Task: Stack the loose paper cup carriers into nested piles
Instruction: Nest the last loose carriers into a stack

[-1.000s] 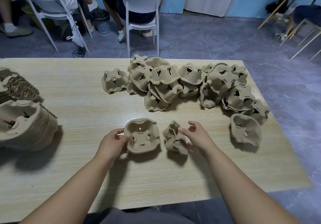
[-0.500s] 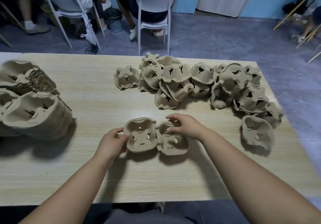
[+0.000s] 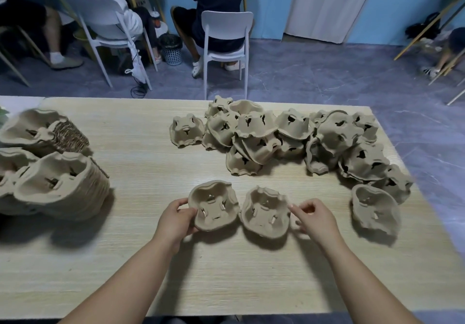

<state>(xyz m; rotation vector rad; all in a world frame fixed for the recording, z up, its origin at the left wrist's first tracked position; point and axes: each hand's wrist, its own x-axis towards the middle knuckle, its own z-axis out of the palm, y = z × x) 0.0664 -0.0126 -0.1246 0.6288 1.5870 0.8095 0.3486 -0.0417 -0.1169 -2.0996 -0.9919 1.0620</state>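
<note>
Pulp carrier [image 3: 214, 205] is being gripped by left hand [image 3: 176, 219]; right hand [image 3: 314, 216] is reaching second carrier [image 3: 265, 213], grasp unclear.

Nested piles [image 3: 63, 185] left; loose heap [image 3: 289, 137] behind two carriers [image 3: 214, 205], perhaps touching.

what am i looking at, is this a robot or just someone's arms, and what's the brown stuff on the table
No robot: these are a person's two bare arms, filmed by one wide-angle camera worn on their head, looking forward and down. On the wooden table lie moulded paper cup carriers. A loose heap sits at the far side, a lone carrier lies to the right, and nested piles lie on the left. Two more sit side by side, open side up, near the person. The left hand grips the left carrier by its rim. The right hand has its fingers at the rim of the right carrier; whether it grips I cannot tell.
</note>
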